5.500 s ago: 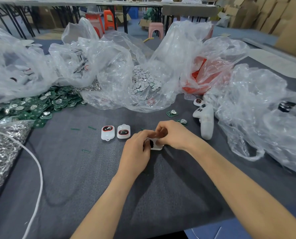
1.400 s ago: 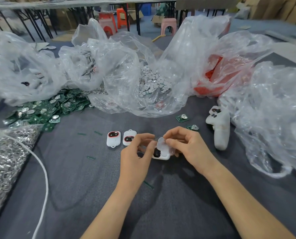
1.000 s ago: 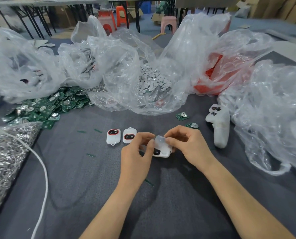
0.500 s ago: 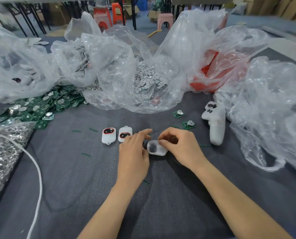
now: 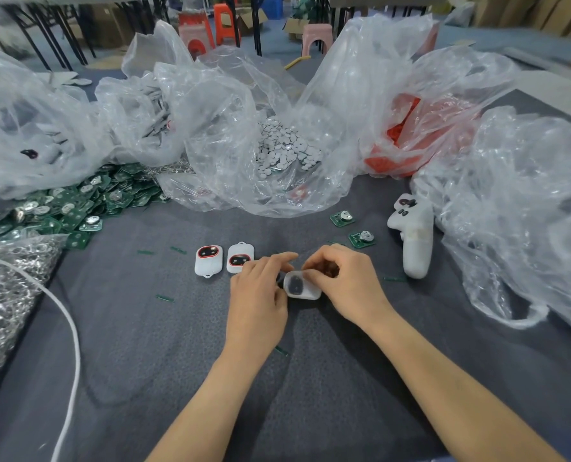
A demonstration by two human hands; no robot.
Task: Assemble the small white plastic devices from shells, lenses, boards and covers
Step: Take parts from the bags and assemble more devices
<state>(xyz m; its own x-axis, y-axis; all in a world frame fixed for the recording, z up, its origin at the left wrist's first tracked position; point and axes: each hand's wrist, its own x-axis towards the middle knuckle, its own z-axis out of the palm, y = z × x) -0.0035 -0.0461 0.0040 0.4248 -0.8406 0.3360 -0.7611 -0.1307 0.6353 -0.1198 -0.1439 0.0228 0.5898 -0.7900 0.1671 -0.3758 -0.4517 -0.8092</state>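
A small white device (image 5: 302, 286) with a dark oval window lies between my hands on the grey table (image 5: 144, 345). My left hand (image 5: 259, 295) holds its left end, thumb against the edge and fingers curled over the top. My right hand (image 5: 340, 281) pinches its upper right side with bent fingertips. Two finished white devices (image 5: 209, 260) (image 5: 239, 257) with red-ringed dark windows lie side by side just left of my hands. Two loose green boards (image 5: 342, 217) (image 5: 362, 239) lie behind my right hand.
A heap of green boards (image 5: 74, 205) lies at the left. Clear plastic bags (image 5: 244, 135) hold white discs, grey parts and red parts across the back; another bag (image 5: 517, 211) fills the right. A white controller (image 5: 414, 241) lies right. Metal rings (image 5: 1, 295) and a white cord (image 5: 72, 328) sit at the left.
The translucent cover that stood raised over the shell now lies flat on the device. Both hands have closed in on it and lowered it toward the table.
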